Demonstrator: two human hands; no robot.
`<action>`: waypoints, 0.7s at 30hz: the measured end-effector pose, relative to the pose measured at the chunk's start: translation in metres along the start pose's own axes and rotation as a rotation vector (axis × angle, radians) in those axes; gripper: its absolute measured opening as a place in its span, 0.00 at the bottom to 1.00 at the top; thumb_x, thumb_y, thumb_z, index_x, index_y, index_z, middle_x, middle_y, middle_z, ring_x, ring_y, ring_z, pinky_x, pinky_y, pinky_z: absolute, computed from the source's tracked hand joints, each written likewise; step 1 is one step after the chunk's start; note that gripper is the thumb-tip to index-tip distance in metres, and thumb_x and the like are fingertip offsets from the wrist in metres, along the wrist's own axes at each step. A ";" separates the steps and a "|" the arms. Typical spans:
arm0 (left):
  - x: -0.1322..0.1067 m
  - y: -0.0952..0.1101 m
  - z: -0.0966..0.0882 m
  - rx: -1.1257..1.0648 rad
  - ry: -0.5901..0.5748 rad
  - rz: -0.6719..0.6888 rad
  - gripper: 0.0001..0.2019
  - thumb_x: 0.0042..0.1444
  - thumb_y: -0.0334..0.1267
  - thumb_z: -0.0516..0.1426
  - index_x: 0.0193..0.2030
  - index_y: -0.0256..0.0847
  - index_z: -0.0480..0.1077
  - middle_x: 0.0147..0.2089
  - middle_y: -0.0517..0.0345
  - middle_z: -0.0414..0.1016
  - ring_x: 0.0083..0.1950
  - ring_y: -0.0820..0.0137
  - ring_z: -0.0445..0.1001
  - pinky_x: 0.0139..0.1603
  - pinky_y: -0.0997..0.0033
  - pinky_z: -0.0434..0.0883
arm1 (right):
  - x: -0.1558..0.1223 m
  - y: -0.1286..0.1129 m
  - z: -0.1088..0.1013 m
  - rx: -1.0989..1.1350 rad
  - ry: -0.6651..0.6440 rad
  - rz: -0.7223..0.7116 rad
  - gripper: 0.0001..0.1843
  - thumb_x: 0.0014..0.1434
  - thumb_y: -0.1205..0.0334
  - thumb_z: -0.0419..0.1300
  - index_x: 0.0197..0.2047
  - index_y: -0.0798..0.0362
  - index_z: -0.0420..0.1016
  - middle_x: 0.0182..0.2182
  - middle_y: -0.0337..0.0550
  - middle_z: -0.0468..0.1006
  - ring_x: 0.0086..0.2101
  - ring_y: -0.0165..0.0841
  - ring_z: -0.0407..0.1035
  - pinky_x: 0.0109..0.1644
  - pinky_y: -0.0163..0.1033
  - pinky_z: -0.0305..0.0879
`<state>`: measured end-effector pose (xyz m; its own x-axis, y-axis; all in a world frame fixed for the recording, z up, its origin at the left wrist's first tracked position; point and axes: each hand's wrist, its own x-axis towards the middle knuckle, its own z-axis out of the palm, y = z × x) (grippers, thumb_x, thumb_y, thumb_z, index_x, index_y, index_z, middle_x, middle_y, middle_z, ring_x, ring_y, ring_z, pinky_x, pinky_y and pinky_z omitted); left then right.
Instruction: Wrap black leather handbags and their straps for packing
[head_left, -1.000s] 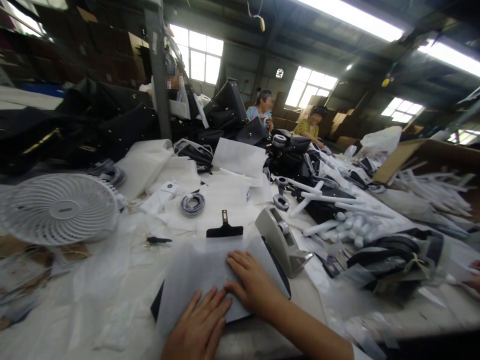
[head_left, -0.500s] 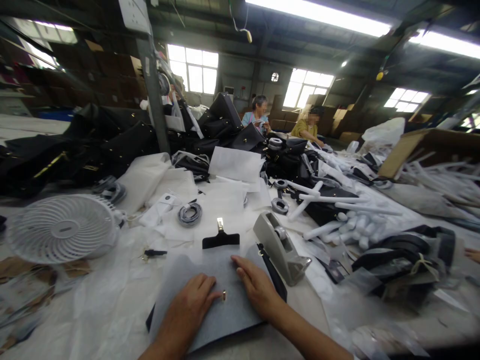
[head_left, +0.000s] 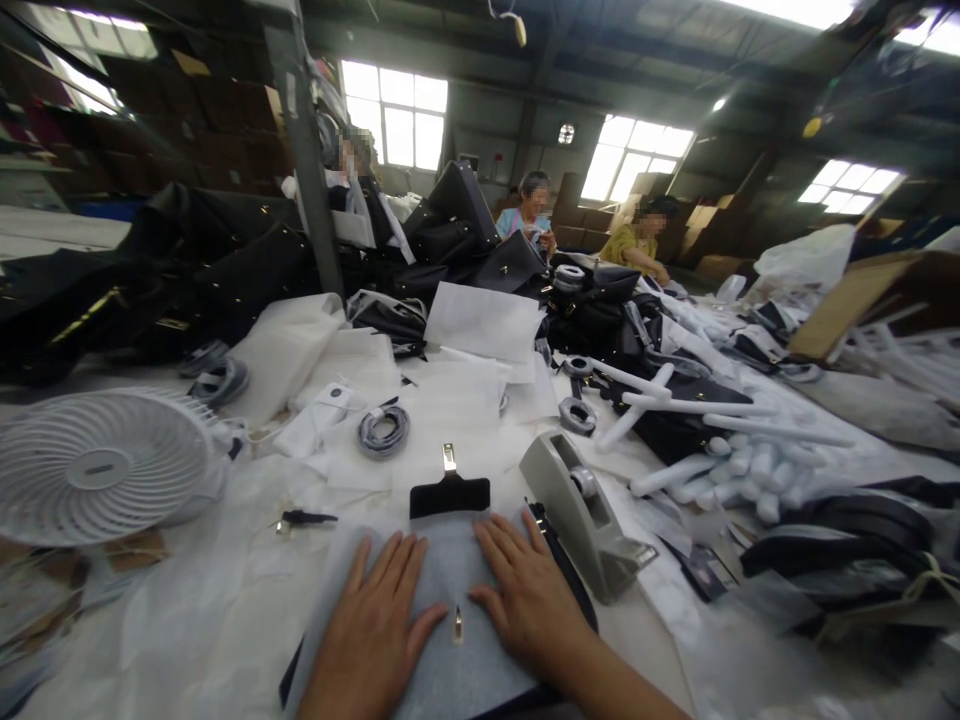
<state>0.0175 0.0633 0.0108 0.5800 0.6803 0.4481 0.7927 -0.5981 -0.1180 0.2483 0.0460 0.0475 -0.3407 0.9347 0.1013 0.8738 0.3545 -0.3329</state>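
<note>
Both hands lie flat on a thin whitish sheet (head_left: 439,570) that covers a black bag (head_left: 581,595) on the table. My left hand (head_left: 379,620) presses its left half, fingers spread and pointing away from me. On the right half rests my right hand (head_left: 525,590), fingers apart too. Between my thumbs a small gold clasp (head_left: 458,625) pokes up through the sheet. Beyond the sheet's far edge a black flap (head_left: 450,497) with a gold metal plate (head_left: 448,458) sticks out. Neither hand grips anything.
A grey tape dispenser (head_left: 589,520) stands close by my right hand. To the left are a white fan (head_left: 105,465) and a small black strap piece (head_left: 307,518). White foam rods (head_left: 697,405), a wrapped coil (head_left: 383,430) and black bags (head_left: 255,265) lie further off. Co-workers sit beyond.
Both hands have moved forward over the sheet, fingers now spread flat. The left fingers, earlier bent beside the clasp, have straightened. The view has shifted slightly.
</note>
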 end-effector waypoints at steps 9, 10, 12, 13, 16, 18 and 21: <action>0.001 -0.003 -0.010 -0.083 0.072 -0.020 0.29 0.62 0.52 0.56 0.62 0.33 0.64 0.54 0.45 0.77 0.55 0.56 0.74 0.73 0.50 0.40 | -0.004 -0.002 0.001 0.035 0.224 -0.019 0.24 0.62 0.49 0.61 0.57 0.52 0.68 0.51 0.49 0.77 0.55 0.48 0.67 0.71 0.65 0.33; 0.002 -0.003 -0.012 -0.094 0.075 -0.025 0.28 0.61 0.51 0.57 0.62 0.33 0.65 0.53 0.45 0.77 0.54 0.57 0.74 0.73 0.50 0.39 | -0.004 -0.002 0.001 0.034 0.241 -0.025 0.23 0.63 0.50 0.61 0.56 0.51 0.68 0.50 0.49 0.77 0.54 0.47 0.67 0.71 0.63 0.34; 0.005 -0.003 -0.014 -0.121 0.073 -0.035 0.27 0.61 0.49 0.58 0.62 0.34 0.65 0.51 0.46 0.77 0.53 0.57 0.74 0.73 0.50 0.40 | -0.004 -0.003 0.000 0.029 0.248 -0.030 0.18 0.63 0.51 0.61 0.53 0.50 0.69 0.45 0.47 0.77 0.50 0.45 0.68 0.71 0.61 0.36; 0.006 -0.003 -0.014 -0.135 0.065 -0.041 0.27 0.61 0.49 0.58 0.62 0.34 0.65 0.49 0.46 0.77 0.52 0.57 0.74 0.72 0.49 0.42 | -0.003 -0.003 0.000 0.024 0.234 -0.027 0.15 0.63 0.52 0.60 0.50 0.50 0.70 0.42 0.46 0.77 0.48 0.44 0.69 0.71 0.59 0.37; 0.012 -0.002 -0.014 -0.181 0.005 -0.078 0.28 0.60 0.48 0.59 0.62 0.34 0.64 0.44 0.50 0.76 0.46 0.58 0.74 0.69 0.46 0.48 | 0.004 -0.004 0.000 -0.003 0.169 -0.009 0.15 0.63 0.47 0.60 0.41 0.50 0.70 0.34 0.43 0.74 0.41 0.42 0.68 0.69 0.58 0.41; 0.015 -0.002 -0.014 -0.199 -0.027 -0.100 0.29 0.60 0.48 0.59 0.63 0.35 0.63 0.41 0.52 0.75 0.44 0.59 0.74 0.66 0.45 0.52 | 0.011 -0.003 0.002 -0.027 0.145 0.003 0.19 0.63 0.42 0.58 0.37 0.50 0.70 0.32 0.43 0.73 0.39 0.42 0.68 0.67 0.58 0.44; 0.017 -0.003 -0.015 -0.189 -0.030 -0.110 0.31 0.60 0.49 0.59 0.66 0.38 0.60 0.39 0.53 0.75 0.41 0.59 0.73 0.60 0.47 0.59 | 0.020 0.001 0.007 -0.063 0.152 0.024 0.23 0.63 0.38 0.54 0.36 0.51 0.70 0.31 0.45 0.74 0.37 0.43 0.68 0.59 0.56 0.53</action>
<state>0.0217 0.0702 0.0316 0.4996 0.7566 0.4219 0.8038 -0.5864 0.0998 0.2398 0.0644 0.0430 -0.2672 0.9342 0.2364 0.9027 0.3285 -0.2779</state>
